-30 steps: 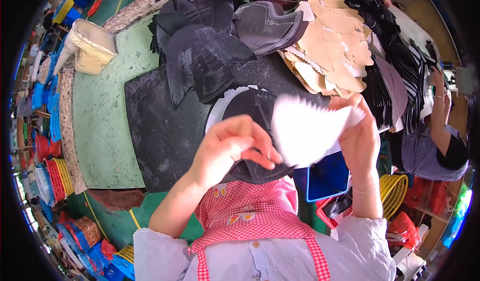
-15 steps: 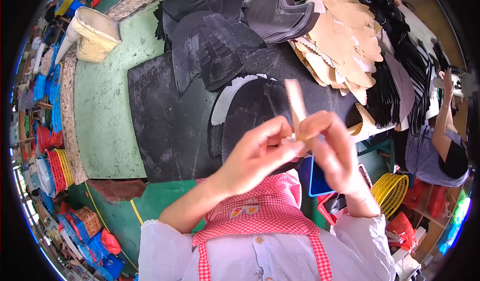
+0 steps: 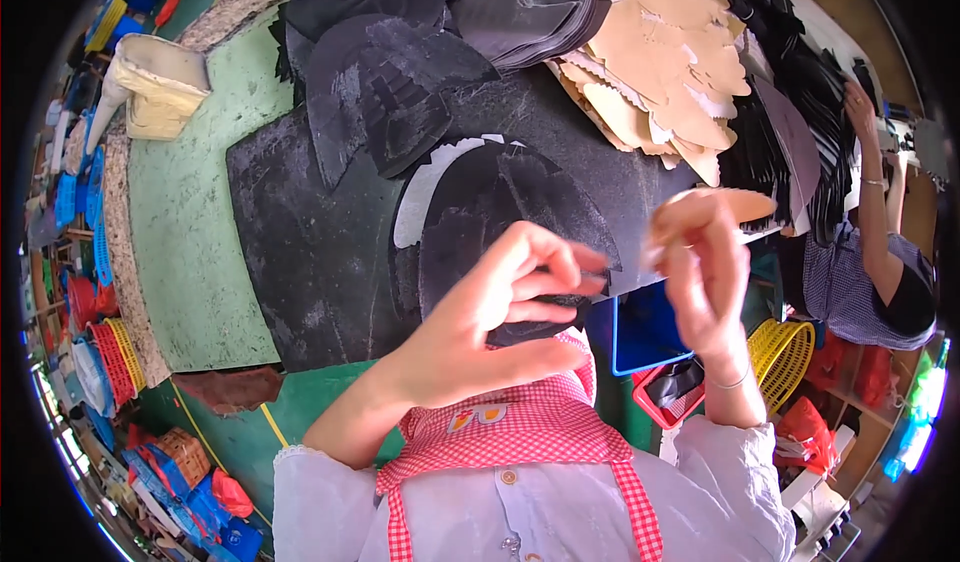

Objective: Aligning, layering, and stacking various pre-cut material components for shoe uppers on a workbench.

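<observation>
My right hand (image 3: 706,277), raised at the table's right front edge, pinches a thin tan cut piece (image 3: 742,204) by one end. The piece sticks out to the right. My left hand (image 3: 490,327) hovers over the near edge of the work surface, its fingers spread with nothing between them and slightly blurred. Beneath and beyond it lies a rounded black cut piece (image 3: 500,197), with a whitish curved strip (image 3: 422,197) along its left side. A heap of tan pieces with scalloped edges (image 3: 665,47) lies beyond my right hand.
Black shaped pieces (image 3: 385,82) and a stack of dark pieces (image 3: 525,12) lie at the back. A cream container (image 3: 165,102) stands far left. Below the right edge are a blue bin (image 3: 640,347) and a yellow basket (image 3: 782,362). Another person (image 3: 850,272) works at right.
My hands have parted. The right hand has moved right with the tan piece, which has swung from upright to nearly level. My left hand has opened its fingers.
</observation>
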{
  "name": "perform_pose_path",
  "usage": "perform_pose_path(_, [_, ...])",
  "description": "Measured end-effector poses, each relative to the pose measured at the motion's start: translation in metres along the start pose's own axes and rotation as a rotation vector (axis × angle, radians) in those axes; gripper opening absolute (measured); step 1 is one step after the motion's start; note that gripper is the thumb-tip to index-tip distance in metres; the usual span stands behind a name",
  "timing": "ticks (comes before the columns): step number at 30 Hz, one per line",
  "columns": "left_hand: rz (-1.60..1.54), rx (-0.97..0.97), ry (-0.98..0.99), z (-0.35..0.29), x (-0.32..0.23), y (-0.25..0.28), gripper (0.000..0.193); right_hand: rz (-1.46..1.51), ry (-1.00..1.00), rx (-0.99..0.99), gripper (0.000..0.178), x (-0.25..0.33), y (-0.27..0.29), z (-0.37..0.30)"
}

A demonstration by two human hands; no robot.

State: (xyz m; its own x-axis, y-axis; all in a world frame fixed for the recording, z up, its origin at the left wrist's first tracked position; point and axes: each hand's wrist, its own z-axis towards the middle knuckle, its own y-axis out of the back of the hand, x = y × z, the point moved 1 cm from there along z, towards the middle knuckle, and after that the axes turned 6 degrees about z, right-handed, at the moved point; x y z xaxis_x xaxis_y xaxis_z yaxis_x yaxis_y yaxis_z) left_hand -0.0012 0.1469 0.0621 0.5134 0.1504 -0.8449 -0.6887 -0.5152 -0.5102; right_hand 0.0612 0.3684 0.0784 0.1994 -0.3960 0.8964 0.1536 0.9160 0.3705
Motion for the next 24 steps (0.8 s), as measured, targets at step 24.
perform_pose_path(24, [-0.22,-0.124,0.266,-0.029,0.002,0.055,0.008,0.063,-0.772,-0.076,0.038,-0.068,0.067,-0.018])
